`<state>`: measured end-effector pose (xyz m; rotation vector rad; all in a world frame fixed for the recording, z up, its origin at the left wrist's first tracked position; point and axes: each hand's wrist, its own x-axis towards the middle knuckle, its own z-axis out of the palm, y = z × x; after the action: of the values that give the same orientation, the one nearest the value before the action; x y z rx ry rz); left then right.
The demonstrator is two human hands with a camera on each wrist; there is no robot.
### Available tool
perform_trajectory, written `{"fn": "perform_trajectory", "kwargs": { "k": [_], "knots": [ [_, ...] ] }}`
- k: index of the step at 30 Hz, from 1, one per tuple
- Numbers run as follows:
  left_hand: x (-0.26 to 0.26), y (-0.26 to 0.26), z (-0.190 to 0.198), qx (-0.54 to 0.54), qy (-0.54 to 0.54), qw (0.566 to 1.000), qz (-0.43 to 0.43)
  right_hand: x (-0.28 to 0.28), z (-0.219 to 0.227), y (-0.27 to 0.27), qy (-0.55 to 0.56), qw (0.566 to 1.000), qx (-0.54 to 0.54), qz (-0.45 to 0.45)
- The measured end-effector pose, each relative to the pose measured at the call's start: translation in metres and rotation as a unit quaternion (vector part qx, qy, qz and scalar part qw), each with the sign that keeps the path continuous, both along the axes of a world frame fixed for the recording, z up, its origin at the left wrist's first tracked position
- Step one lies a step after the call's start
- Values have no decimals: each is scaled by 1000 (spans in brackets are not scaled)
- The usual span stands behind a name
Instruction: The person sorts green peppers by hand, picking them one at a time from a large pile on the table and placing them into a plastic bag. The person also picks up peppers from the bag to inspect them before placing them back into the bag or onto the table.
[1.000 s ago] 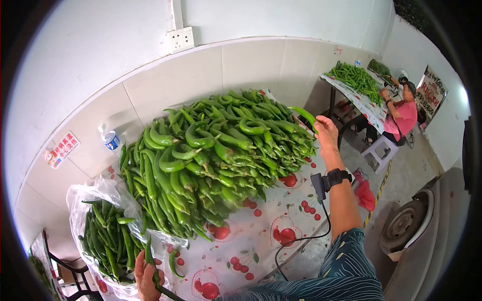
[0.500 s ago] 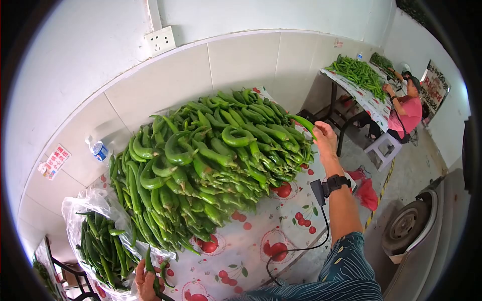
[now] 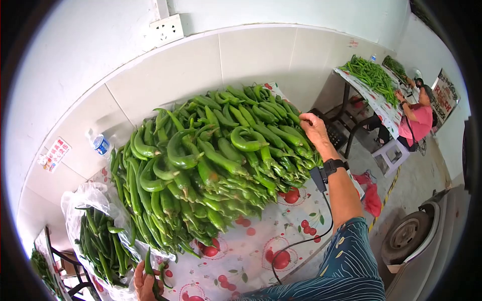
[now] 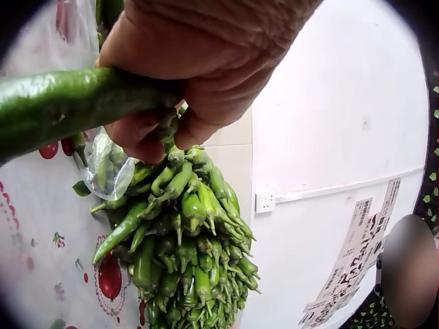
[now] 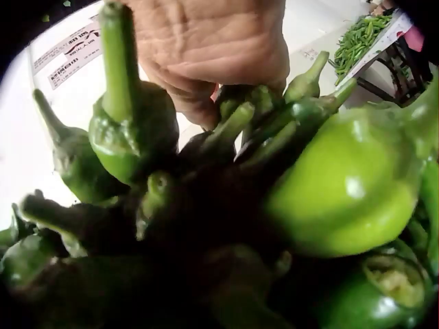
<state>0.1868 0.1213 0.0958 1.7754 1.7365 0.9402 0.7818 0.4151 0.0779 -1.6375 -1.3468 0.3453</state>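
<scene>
A large heap of green chili peppers [image 3: 216, 160] lies on the table with many stems facing the front edge. At lower left my left hand [image 3: 144, 282] holds a long green chili pepper [image 4: 62, 103] between fingers and thumb, beside a clear plastic bag [image 3: 95, 193] of darker chili peppers [image 3: 103, 246]. My right hand [image 3: 315, 131] is at the heap's right end, fingers bent down among the peppers. In the right wrist view its fingertips pinch at a dark green chili pepper [image 5: 236, 99], mostly hidden by stems in front.
A cherry-patterned tablecloth [image 3: 251, 263] covers the table. A water bottle [image 3: 100, 144] stands by the wall at left. From my right wrist a black cable [image 3: 306, 241] runs over the cloth. At back right a person [image 3: 417, 118] sits at another pepper-covered table [image 3: 379, 108].
My right hand has brought its chili pepper from beyond the heap's right edge in onto the heap. The left hand stays at the bag with its pepper. The head view has shifted slightly.
</scene>
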Motion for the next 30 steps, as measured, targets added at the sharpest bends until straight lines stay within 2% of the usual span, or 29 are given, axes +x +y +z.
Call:
{"fn": "perform_trajectory", "kwargs": {
  "k": [2, 4, 5, 8, 11, 14, 15, 17, 20, 21, 24, 25, 28, 29, 30],
  "knots": [
    [-1, -2, -3, -53, -77, 995, 39, 4, 4, -1, -4, 999, -48, 6],
    [3, 1, 5, -78, -69, 994, 38, 11, 4, 0, 19, 997, -73, -6],
    [5, 1, 8, -90, -64, 993, 38, 14, 3, -1, -3, 996, -83, -14],
    [6, 4, 3, -63, -102, 992, 29, 14, 15, -4, -6, 984, -166, -67],
    [10, 7, 5, 48, 13, 998, -30, 4, 33, -12, 54, 981, -186, -15],
    [21, 9, 19, -75, -160, 984, 31, 6, 32, -13, 58, 983, -173, 30],
    [27, 10, 28, -118, -227, 963, 80, 5, 39, -14, 63, 983, -168, 24],
    [36, 11, 46, -202, -354, 896, 178, 2, 56, -19, 74, 984, -160, 13],
    [35, 13, 48, -195, -349, 909, 118, 8, 51, -3, 124, 990, -73, -14],
    [35, 13, 48, -211, -348, 903, 140, 13, 44, 9, 129, 990, -53, -11],
    [35, 10, 40, -190, -341, 908, 152, 9, 41, 38, -21, 993, -95, -69],
    [35, 11, 42, -197, -344, 908, 132, 5, 42, 42, -62, 987, -134, -64],
    [47, 15, 52, -206, -356, 898, 156, 2, 45, 45, -58, 953, -281, 99],
    [48, 16, 50, -209, -404, 878, 151, 3, 41, 43, -41, 953, -279, 113],
    [48, 16, 49, -213, -406, 877, 146, 1, 40, 39, -11, 958, -265, 106]
  ]
}}
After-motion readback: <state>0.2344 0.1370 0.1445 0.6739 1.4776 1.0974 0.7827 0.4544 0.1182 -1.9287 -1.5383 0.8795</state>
